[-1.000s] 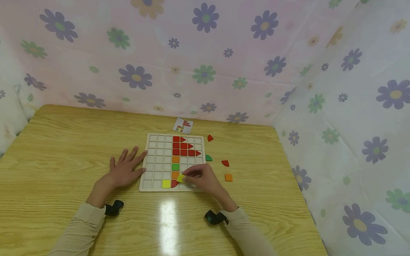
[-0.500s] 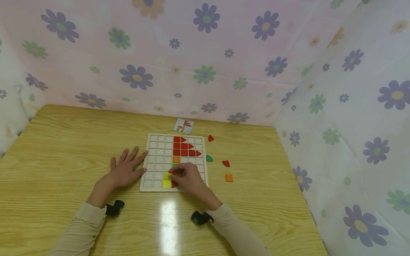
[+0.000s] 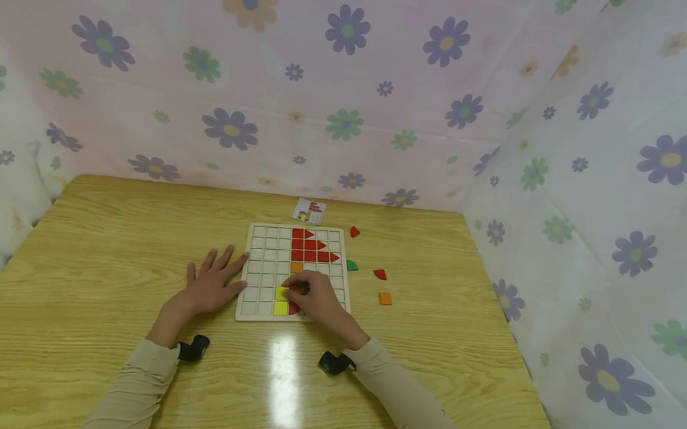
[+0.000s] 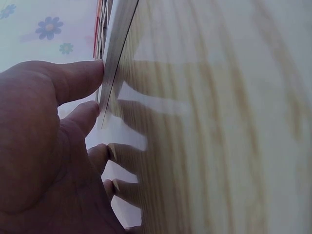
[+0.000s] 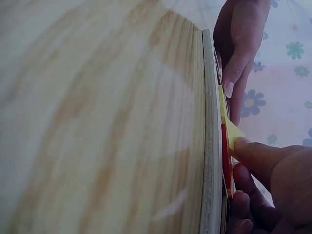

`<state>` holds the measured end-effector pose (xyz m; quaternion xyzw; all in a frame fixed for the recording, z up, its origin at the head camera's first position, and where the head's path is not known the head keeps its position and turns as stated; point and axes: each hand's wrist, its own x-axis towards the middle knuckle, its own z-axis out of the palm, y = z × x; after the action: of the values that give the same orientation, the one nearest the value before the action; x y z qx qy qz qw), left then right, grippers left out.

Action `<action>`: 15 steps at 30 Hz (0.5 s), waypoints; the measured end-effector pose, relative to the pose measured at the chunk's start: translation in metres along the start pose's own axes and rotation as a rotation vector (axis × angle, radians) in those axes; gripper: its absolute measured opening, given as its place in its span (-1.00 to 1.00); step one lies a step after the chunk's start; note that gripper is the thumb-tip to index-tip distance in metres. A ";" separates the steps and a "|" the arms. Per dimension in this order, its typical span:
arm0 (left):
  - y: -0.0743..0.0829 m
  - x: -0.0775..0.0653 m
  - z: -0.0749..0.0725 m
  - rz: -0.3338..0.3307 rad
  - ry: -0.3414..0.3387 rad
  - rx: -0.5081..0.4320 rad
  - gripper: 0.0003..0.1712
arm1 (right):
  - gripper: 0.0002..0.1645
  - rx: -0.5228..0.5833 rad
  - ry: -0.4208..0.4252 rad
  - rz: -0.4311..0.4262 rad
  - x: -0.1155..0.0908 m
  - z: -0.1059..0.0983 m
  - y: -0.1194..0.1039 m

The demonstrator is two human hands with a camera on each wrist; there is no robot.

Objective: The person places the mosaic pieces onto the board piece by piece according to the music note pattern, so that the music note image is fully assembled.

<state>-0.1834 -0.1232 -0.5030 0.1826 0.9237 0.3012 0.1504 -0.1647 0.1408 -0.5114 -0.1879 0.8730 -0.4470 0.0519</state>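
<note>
My right hand (image 3: 318, 300) pinches a yellow square tile (image 3: 280, 293) over the wooden grid board (image 3: 268, 268), just above another yellow square (image 3: 280, 309) in the bottom row. In the right wrist view the held tile (image 5: 233, 130) is tilted, its edge low at the board, with my thumb on it. Fingers spread, my left hand (image 3: 204, 288) lies at the board's left side; its thumb and a fingertip touch that edge in the left wrist view. Red squares and triangles (image 3: 308, 256) fill rows at the top, above an orange square (image 3: 296, 268). My right hand partly hides a red piece (image 3: 294, 308).
Behind the board lies a small pattern card (image 3: 310, 211). Loose on the table to the right are a red wedge (image 3: 355, 231), a green quarter-round (image 3: 352, 265), another red wedge (image 3: 380, 275) and an orange square (image 3: 385, 298). Flowered cloth (image 3: 346, 156) hangs behind the table.
My right hand has carried the yellow tile left, from beside the lower orange square to just above the other yellow one, and has barely moved since. My left hand has stayed put.
</note>
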 end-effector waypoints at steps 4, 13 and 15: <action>0.001 0.000 0.000 0.001 0.001 0.003 -0.24 | -0.87 -0.026 0.004 0.018 -0.001 0.000 -0.001; 0.004 -0.001 -0.001 -0.004 -0.001 -0.002 -0.24 | -0.86 -0.073 0.017 0.014 -0.001 0.001 0.000; 0.004 -0.001 -0.001 -0.005 -0.003 -0.002 -0.24 | -0.86 -0.076 0.022 0.012 0.000 0.001 0.000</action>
<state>-0.1818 -0.1213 -0.4995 0.1806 0.9236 0.3016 0.1527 -0.1640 0.1402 -0.5125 -0.1795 0.8910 -0.4153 0.0376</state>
